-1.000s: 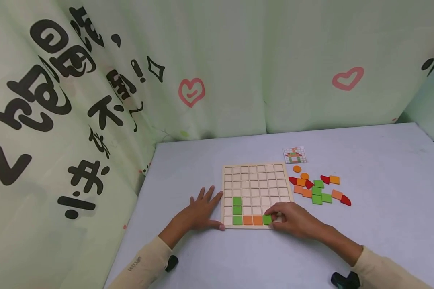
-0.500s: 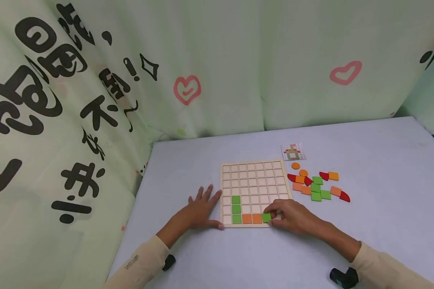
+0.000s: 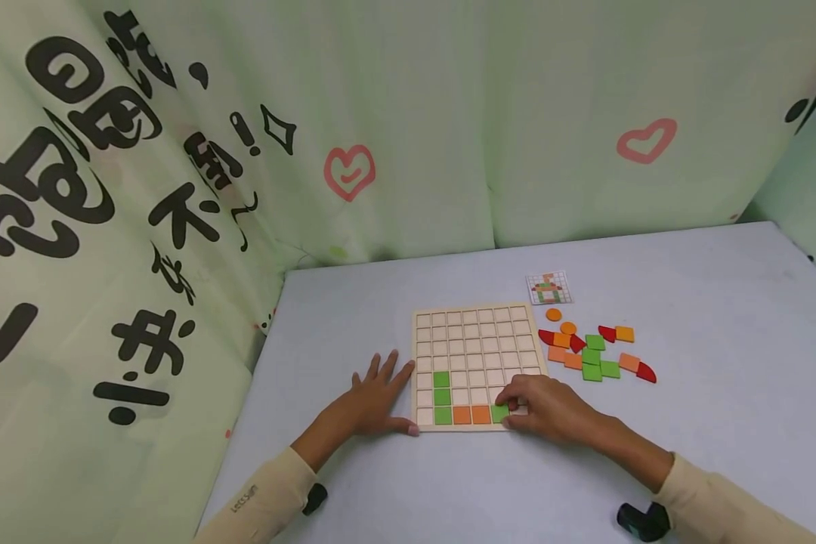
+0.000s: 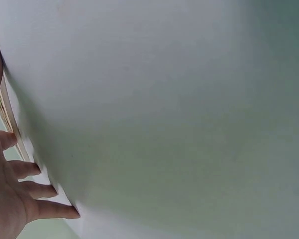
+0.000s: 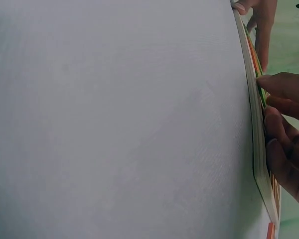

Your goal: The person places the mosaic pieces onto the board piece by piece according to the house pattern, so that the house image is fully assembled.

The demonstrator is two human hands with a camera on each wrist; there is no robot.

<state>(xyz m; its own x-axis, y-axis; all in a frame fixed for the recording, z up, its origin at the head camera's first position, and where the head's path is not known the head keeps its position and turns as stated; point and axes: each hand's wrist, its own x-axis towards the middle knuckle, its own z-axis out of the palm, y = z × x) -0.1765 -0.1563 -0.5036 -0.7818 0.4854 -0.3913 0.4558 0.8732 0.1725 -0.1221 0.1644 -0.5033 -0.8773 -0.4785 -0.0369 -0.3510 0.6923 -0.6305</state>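
A wooden grid board [image 3: 476, 331] lies on the table. Three green squares form a column at its lower left, and two orange squares [image 3: 471, 415] run along the bottom row. Right of these is a green square tile [image 3: 499, 414], pinched between the thumb and index finger of my right hand [image 3: 551, 408]; the fingers partly cover it. My left hand [image 3: 374, 404] is spread flat, its thumb and index finger touching the board's left edge. In the right wrist view, my right fingers [image 5: 284, 89] are at the board's edge [image 5: 259, 149].
Right of the board lie loose pieces: green squares [image 3: 591, 356], orange squares [image 3: 624, 334], orange circles [image 3: 553, 314] and red curved pieces [image 3: 645, 372]. A small pattern card [image 3: 549, 288] is behind them. A printed curtain [image 3: 435, 136] hangs past the table's far edge.
The green tile under my right fingers has turned slightly, from tilted half a second ago to nearly in line with the bottom row. My left hand stays against the board.
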